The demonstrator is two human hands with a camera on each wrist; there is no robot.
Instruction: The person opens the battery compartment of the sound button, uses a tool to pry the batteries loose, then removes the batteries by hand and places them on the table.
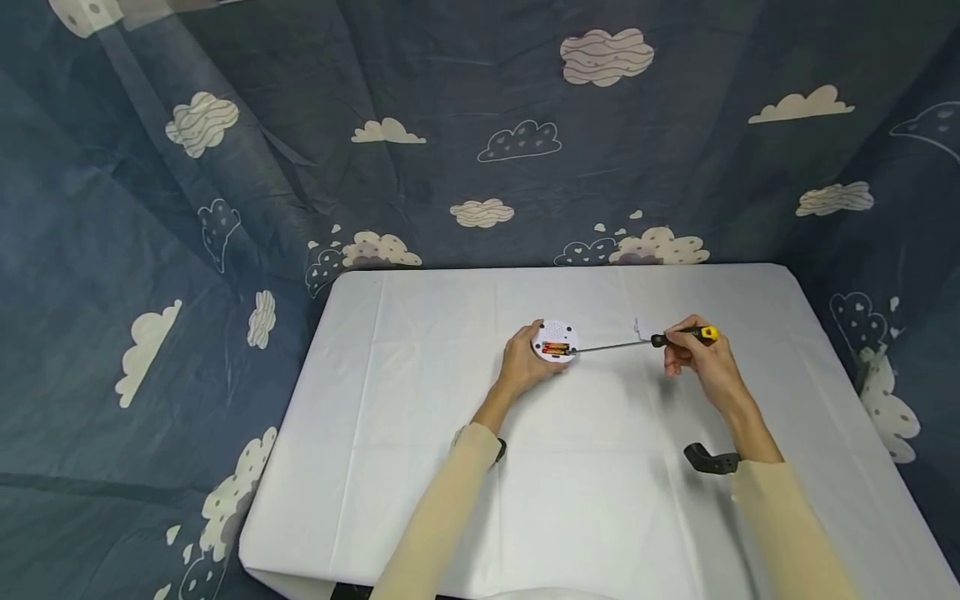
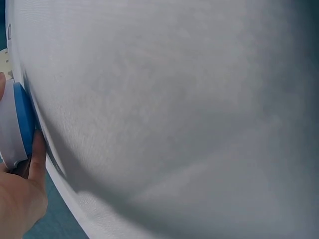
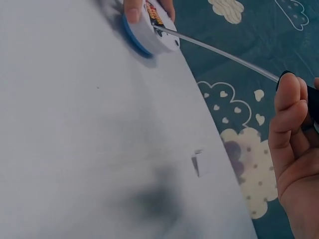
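In the head view, the left hand [image 1: 517,360] holds a round white device [image 1: 561,330], its fingers curled about the left and near sides of the rim. The face turned toward the camera carries small dark holes around its edge, and two red-and-gold batteries [image 1: 556,348] lie side by side in its recess. The right hand [image 1: 702,357] grips a screwdriver [image 1: 611,347] by its black-and-yellow handle, the fingers closed about it. The shaft runs leftward to the device, its tip at the right end of the batteries; whether it touches a battery or the recess edge cannot be told. Both hands are over the middle of a desk [image 1: 405,375] covered in white cloth. Beige sleeves [image 1: 442,508] cover the forearms, and dark blue fabric [image 1: 450,92] printed with pale clouds surrounds the desk.

In the left wrist view, the device sits at the left edge, partly cut off. Its side is white and its back blue, with one finger lying along the blue part.

In the right wrist view, the device is at the top, held between the left hand's fingers, with the screwdriver's tip at its recess. A small white piece [image 3: 201,163] lies on the desk, apart from the device.
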